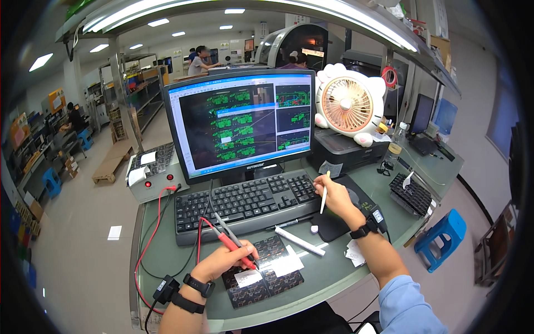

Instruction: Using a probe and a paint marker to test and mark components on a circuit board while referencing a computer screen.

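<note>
My left hand [223, 261] is closed around a red test probe [229, 242] and a dark grey test probe [225, 225]. Their tips point down at a dark circuit board panel [245, 298], which lies on the desk with white paper slips [286, 264] on it. Between the fingers of my right hand [339, 199] is a slim white pen-like stick [324, 200]; its exact kind is unclear. That hand rests at the number pad of a black keyboard [245, 196]. Behind the keyboard, a monitor [250, 125] displays green board layouts.
A metal box [153, 181] with red sockets stands left, its red lead [146, 239] running over the desk. A white rod [300, 241] and black mouse pad [334, 222] lie right of the board. Behind are a cat-shaped fan [347, 106], a bottle [394, 147] and a black rack [410, 193].
</note>
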The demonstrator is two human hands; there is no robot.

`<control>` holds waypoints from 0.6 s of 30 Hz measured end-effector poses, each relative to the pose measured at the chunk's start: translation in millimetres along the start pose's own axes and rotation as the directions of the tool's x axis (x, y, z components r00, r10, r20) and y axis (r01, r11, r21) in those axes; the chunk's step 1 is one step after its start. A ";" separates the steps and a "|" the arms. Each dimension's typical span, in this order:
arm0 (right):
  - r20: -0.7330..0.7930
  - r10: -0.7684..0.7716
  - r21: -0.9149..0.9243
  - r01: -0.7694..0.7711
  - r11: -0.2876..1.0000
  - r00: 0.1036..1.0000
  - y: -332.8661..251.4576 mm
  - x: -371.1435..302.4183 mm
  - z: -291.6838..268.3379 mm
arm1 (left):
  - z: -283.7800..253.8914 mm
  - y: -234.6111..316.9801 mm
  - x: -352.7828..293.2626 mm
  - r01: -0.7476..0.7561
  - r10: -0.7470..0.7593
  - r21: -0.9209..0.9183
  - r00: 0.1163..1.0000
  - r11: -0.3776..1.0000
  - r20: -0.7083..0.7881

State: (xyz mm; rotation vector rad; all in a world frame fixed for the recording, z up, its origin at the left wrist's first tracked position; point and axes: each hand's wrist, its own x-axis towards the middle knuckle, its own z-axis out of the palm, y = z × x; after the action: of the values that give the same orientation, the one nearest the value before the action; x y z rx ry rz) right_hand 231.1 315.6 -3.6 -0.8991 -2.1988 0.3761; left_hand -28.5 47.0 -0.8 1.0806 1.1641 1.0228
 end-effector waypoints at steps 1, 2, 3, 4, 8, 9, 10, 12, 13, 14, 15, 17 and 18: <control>0.000 0.022 0.059 -0.022 0.998 1.000 -1.9 -2.0 -1.4 | -0.2 0.4 -1.3 -0.023 0.022 -0.030 0.999 0.999 -0.037; 0.001 0.044 0.118 -0.044 0.992 0.999 -4.9 -3.6 -2.4 | -1.2 -0.5 -2.2 -0.019 0.018 -0.031 0.999 0.999 -0.046; -0.048 -0.003 0.059 0.006 0.998 0.999 -6.7 -4.4 -4.0 | -2.2 -0.1 -1.5 -0.104 0.100 -0.022 0.985 0.994 -0.139; -0.049 -0.004 0.063 0.007 0.998 0.999 -4.7 -4.4 -2.9 | -3.1 0.7 -0.8 -0.187 0.181 -0.004 0.957 0.982 -0.228; -0.161 -0.118 0.110 0.137 0.985 0.980 2.4 -5.6 3.1 | -13.3 -6.1 1.5 -0.325 0.465 0.349 0.747 0.879 -0.475; -0.163 -0.121 0.090 0.137 0.986 0.979 5.6 -5.8 4.5 | -13.2 -5.5 2.4 -0.292 0.492 0.423 0.703 0.858 -0.514; -0.166 -0.124 0.071 0.137 0.988 0.978 7.9 -6.1 5.3 | -12.3 -4.9 2.9 -0.292 0.494 0.425 0.703 0.857 -0.513; -0.173 -0.135 0.064 0.148 0.987 0.976 8.0 -6.8 6.8 | -10.2 -4.2 2.4 -0.227 0.548 0.546 0.635 0.806 -0.545; -0.178 -0.146 0.058 0.159 0.986 0.973 6.8 -6.6 7.6 | -9.4 -4.8 2.5 -0.226 0.549 0.549 0.634 0.804 -0.544; -0.181 -0.146 0.060 0.159 0.985 0.973 6.4 -5.8 8.1 | -8.4 -5.7 2.6 -0.218 0.560 0.569 0.628 0.793 -0.540; -0.182 -0.145 0.068 0.160 0.985 0.973 6.4 -6.1 7.7 | -7.5 -6.7 3.0 -0.212 0.570 0.587 0.623 0.782 -0.535; -0.184 -0.142 0.075 0.158 0.985 0.973 6.8 -6.3 7.4 | -7.4 -6.7 3.0 -0.200 0.557 0.586 0.641 0.786 -0.529; -0.184 -0.144 0.076 0.160 0.984 0.972 6.9 -6.3 7.6 | -7.3 -6.5 2.7 -0.187 0.542 0.583 0.656 0.790 -0.525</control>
State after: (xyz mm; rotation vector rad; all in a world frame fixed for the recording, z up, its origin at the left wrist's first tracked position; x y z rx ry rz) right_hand 232.1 316.1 -15.6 -0.6829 -2.0529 0.3072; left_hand -35.1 49.2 -8.1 1.4473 1.9193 1.5963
